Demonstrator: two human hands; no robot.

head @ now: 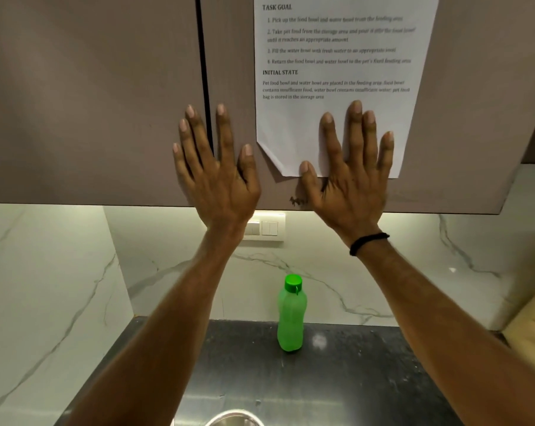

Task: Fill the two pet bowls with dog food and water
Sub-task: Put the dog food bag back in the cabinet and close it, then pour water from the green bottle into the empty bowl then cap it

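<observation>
My left hand is raised flat, fingers spread straight, in front of the brown upper cabinet doors, across the gap between them. Beside it my right hand is raised the same way, over the lower edge of a printed task sheet stuck on the right door. Neither hand holds anything. A green plastic bottle with a green cap stands upright on the dark countertop below. The rim of a metal bowl shows at the bottom edge. No dog food is in view.
White marble walls enclose the counter at the back and left. A white switch plate sits on the back wall under the cabinet. Something beige lies at the right edge.
</observation>
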